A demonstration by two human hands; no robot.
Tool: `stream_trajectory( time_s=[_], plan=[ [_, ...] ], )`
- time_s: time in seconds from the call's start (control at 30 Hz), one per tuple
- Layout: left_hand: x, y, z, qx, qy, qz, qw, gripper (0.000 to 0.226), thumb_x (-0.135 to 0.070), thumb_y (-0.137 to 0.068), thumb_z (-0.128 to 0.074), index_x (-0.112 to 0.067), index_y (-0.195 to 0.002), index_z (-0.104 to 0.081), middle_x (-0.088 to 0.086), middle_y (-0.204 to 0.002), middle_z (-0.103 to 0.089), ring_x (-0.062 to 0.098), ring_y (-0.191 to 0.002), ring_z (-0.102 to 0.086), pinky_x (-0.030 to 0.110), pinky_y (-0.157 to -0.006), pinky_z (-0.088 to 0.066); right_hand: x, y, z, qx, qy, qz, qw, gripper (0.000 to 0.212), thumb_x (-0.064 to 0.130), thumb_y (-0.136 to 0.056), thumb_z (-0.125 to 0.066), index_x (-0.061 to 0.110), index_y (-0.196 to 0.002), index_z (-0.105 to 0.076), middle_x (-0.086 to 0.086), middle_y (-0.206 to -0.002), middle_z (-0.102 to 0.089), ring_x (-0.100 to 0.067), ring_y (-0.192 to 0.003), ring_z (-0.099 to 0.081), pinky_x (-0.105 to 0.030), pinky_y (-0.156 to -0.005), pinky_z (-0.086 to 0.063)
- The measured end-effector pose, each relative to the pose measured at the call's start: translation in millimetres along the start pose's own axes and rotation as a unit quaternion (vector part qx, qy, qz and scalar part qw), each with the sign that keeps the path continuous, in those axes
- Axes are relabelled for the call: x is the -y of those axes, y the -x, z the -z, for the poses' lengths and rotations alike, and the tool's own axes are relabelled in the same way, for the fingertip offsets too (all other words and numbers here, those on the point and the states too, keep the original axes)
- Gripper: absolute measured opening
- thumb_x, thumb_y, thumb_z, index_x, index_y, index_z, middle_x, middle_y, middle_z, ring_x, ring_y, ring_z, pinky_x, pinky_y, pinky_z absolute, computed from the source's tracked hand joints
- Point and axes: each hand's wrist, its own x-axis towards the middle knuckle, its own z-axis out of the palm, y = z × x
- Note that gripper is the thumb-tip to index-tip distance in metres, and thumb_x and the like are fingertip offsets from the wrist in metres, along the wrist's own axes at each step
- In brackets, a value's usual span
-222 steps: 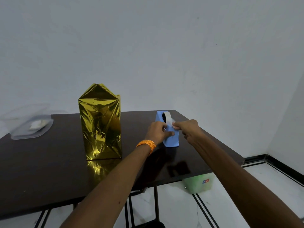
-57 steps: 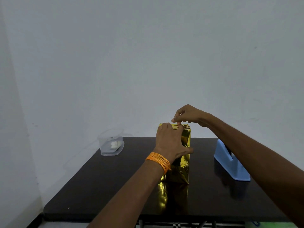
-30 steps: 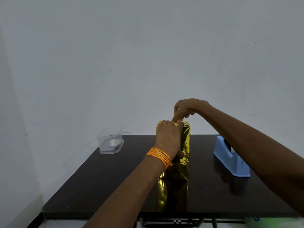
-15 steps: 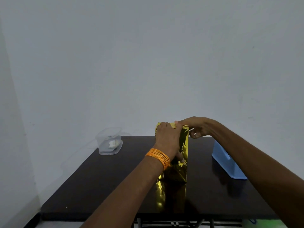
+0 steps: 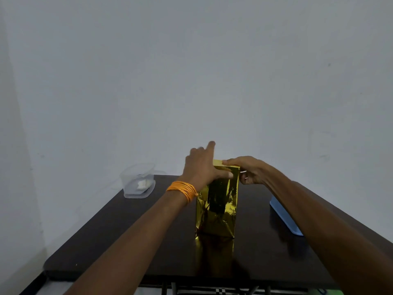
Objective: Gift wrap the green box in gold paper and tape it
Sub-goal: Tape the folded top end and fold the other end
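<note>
while hands (image 5: 201,167) (image 5: 249,170) steady gold-wrapped box (image 5: 217,209), clear tub (image 5: 129,188) holds white bits (image 5: 142,184)

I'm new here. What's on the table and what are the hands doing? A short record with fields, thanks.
Box: gold-wrapped box, upright on the dark table
Left hand: thumb across the upper front, fingers straight
Right hand: fingers on the top edge; grip unclear
Far left: clear tub, something white inside
Right: blue tape holder, partly behind the right arm

Coiled orange thread band (image 5: 182,189) on the left wrist.
</note>
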Motion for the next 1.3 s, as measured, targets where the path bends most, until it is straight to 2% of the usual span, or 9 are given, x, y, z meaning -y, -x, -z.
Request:
stream_trajectory(
  time_s=[0.1, 0.23, 0.5, 0.67, 0.87, 0.97, 1.03, 1.17, 1.3],
  plan=[
    [17.4, -16.5, 5.7, -0.048, 0.126, 0.083, 0.987, 0.069, -0.054, -0.078, -0.074, -0.015, -0.13, -0.05, 0.008, -0.125, -0.059, 0.028, -0.113, -0.058, 0.038, -0.092, -0.049, -2.0, 0.0, -2.0, 0.017, -0.022, 0.004, 1.0, 0.032, 0.032, -0.079, -0.082, 0.012, -0.099, -0.068, -0.002, -0.079, -0.058, -0.008, -0.058, -0.047, -0.015, -0.041, -0.03],
    [32.5, -36.3, -3.7, 0.004, 0.367, 0.219, 0.904, 0.045, -0.048, -0.087, -0.067, -0.015, -0.115, -0.055, 0.003, -0.124, -0.055, 0.024, -0.115, -0.055, 0.038, -0.089, -0.048, -3.7, 0.0, -3.6, 0.02, -0.027, 0.004, 0.999, 0.034, 0.033, -0.082, -0.081, 0.011, -0.103, -0.066, -0.002, -0.077, -0.057, -0.007, -0.055, -0.045, -0.015, -0.039, -0.03],
    [34.8, -56.5, -28.1, 0.119, 0.449, 0.278, 0.841, 0.048, -0.003, -0.077, -0.079, -0.015, -0.118, -0.057, 0.015, -0.129, -0.055, 0.032, -0.113, -0.06, 0.041, -0.095, -0.053, -7.9, -1.5, -1.4, 0.014, -0.034, 0.008, 0.999, 0.028, 0.035, -0.087, -0.075, 0.012, -0.097, -0.064, 0.0, -0.065, -0.055, -0.007, -0.051, -0.045, -0.014, -0.038, -0.03],
    [48.6, -51.3, -25.8, 0.095, 0.484, 0.303, 0.815, 0.035, -0.007, -0.091, -0.065, -0.016, -0.125, -0.064, 0.012, -0.115, -0.062, 0.024, -0.096, -0.062, 0.033, -0.076, -0.054, -9.3, -4.5, -1.0, 0.024, -0.038, 0.017, 0.999, 0.036, 0.037, -0.085, -0.077, 0.011, -0.108, -0.068, 0.003, -0.06, -0.055, -0.005, -0.047, -0.043, -0.015, -0.039, -0.029],
    [52.3, -46.4, -27.8, 0.115, 0.488, 0.284, 0.817, 0.042, -0.013, -0.082, -0.078, -0.021, -0.12, -0.062, 0.013, -0.113, -0.065, 0.025, -0.098, -0.066, 0.031, -0.069, -0.058, -14.4, -8.8, -0.3, 0.029, -0.048, 0.013, 0.998, 0.038, 0.038, -0.086, -0.075, 0.01, -0.111, -0.066, -0.001, -0.069, -0.054, -0.007, -0.055, -0.044, -0.014, -0.039, -0.03],
    [52.1, -43.6, -28.8, 0.105, 0.511, 0.276, 0.807, 0.035, -0.009, -0.088, -0.07, -0.02, -0.12, -0.063, 0.013, -0.11, -0.066, 0.017, -0.078, -0.064, 0.027, -0.063, -0.054, -15.7, -8.2, -1.7, 0.032, -0.055, 0.017, 0.998, 0.038, 0.038, -0.084, -0.076, 0.012, -0.11, -0.068, -0.001, -0.069, -0.054, -0.008, -0.058, -0.044, -0.014, -0.04, -0.03],
    [56.5, -38.2, -34.8, 0.081, 0.524, 0.267, 0.805, 0.03, -0.012, -0.093, -0.063, -0.022, -0.121, -0.064, 0.011, -0.105, -0.066, 0.015, -0.076, -0.062, 0.028, -0.066, -0.053, -17.4, -8.6, -1.4, 0.034, -0.059, 0.02, 0.997, 0.04, 0.04, -0.084, -0.076, 0.012, -0.113, -0.068, 0.0, -0.069, -0.054, -0.008, -0.057, -0.045, -0.015, -0.04, -0.031],
    [60.1, -20.9, -45.8, 0.021, 0.571, 0.222, 0.79, 0.025, -0.017, -0.101, -0.049, -0.019, -0.121, -0.065, 0.011, -0.106, -0.062, 0.017, -0.078, -0.061, 0.017, -0.048, -0.047, -22.0, -8.9, -7.4, 0.034, -0.081, 0.051, 0.995, 0.046, 0.041, -0.085, -0.076, 0.009, -0.117, -0.065, 0.0, -0.07, -0.059, -0.01, -0.059, -0.056, -0.021, -0.052, -0.039],
    [61.4, -9.7, -62.2, 0.005, 0.596, 0.195, 0.779, 0.032, -0.042, -0.101, -0.045, -0.027, -0.122, -0.064, 0.01, -0.129, -0.06, 0.028, -0.116, -0.059, 0.042, -0.094, -0.054, -29.5, -7.3, -8.1, 0.023, -0.106, 0.064, 0.992, 0.041, 0.053, -0.094, -0.058, 0.013, -0.104, -0.062, -0.006, -0.079, -0.057, -0.019, -0.077, -0.056, -0.033, -0.072, -0.045]
  ],
)
